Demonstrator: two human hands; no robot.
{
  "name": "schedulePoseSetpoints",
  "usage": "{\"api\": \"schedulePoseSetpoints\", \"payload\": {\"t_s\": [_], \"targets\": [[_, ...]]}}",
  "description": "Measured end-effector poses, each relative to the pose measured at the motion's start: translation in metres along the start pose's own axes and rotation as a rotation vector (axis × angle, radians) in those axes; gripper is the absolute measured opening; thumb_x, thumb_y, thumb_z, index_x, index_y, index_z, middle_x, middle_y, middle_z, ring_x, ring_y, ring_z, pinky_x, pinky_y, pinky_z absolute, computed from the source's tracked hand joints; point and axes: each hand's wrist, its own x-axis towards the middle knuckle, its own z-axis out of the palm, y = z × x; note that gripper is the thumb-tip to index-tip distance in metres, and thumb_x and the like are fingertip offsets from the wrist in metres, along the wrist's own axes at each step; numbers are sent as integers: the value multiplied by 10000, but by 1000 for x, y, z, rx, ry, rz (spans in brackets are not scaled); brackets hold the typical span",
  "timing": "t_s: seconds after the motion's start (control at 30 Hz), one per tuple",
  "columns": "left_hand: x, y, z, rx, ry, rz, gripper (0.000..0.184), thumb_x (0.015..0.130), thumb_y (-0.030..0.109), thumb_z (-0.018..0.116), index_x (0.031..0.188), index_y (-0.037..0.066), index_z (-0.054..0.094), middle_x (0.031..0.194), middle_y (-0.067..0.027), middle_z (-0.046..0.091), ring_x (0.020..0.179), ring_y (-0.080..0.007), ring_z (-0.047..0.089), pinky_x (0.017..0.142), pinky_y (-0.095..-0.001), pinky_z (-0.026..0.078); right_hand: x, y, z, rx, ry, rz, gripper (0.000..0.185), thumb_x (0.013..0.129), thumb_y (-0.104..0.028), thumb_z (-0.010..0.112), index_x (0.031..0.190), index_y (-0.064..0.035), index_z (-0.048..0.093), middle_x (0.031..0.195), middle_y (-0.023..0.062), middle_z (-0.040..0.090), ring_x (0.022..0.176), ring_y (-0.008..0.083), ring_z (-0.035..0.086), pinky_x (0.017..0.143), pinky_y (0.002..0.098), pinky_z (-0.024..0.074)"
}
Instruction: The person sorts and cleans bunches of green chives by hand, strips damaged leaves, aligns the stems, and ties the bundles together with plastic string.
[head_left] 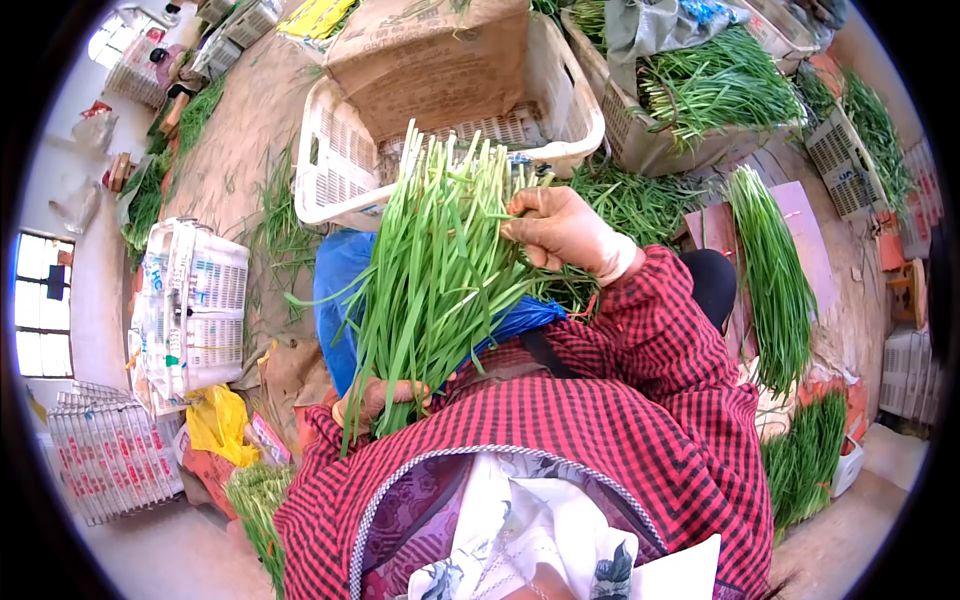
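Observation:
A big loose bunch of garlic chives (435, 240) lies across my lap, pale cut ends pointing away from me. At its leafy lower end my left hand (380, 398) is closed round the leaves, partly covered by them. My right hand (575, 230), in a thin glove, is at the right edge of the pale stems; thumb and fingers pinch a few chive stalks there. Just beyond the stem ends stands a white plastic crate (330, 150) with a brown cardboard sheet (430, 75) in it. Blue cloth (340, 300) shows under the bunch.
To the right, a tied chive bundle (770, 280) lies on a pinkish board (812, 235). A crate heaped with chives (720, 85) stands at the back right. Stacked white crates (195, 305) and a yellow bag (220, 425) are at left. Loose leaves (635, 210) litter the floor.

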Motion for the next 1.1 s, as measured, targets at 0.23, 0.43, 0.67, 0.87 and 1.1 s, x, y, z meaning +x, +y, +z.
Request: {"api": "schedulePoseSetpoints", "payload": {"t_s": [0.23,0.43,0.67,0.87,1.1], "targets": [[2,25,16,145,15,184,439,857,184,726,1253,14,650,1129,-94,717,868,-126,643,765,-281,535,0,20,13,-210,208,-276,164,938,-123,640,1026,12,613,613,5,573,482,55,522,424,228,388],[-11,13,8,73,97,143,419,830,111,739,1231,17,661,1116,-75,718,933,-140,654,779,-280,522,12,27,-50,79,520,-326,84,924,-52,621,1002,-28,637,724,46,654,519,87,587,437,213,481],[-5,13,8,182,136,132,497,801,75,753,1273,13,611,1153,-75,689,951,-155,633,793,-299,510,-24,8,-50,-524,437,-165,678,844,-496,742,1295,-16,580,777,63,701,664,166,673,672,323,535],[3,30,28,371,121,208,587,787,100,768,1321,1,546,1161,-81,670,989,-170,621,833,-331,522,9,34,26,-698,327,-498,290,934,-242,669,1064,17,668,760,92,689,632,213,645,603,326,518],[-9,10,18,165,127,242,528,782,102,753,1263,1,561,1058,-63,678,893,-128,622,762,-302,526,-4,29,-76,-21,550,-284,213,952,-108,629,1135,-16,687,854,27,702,676,85,583,624,243,491]]}}
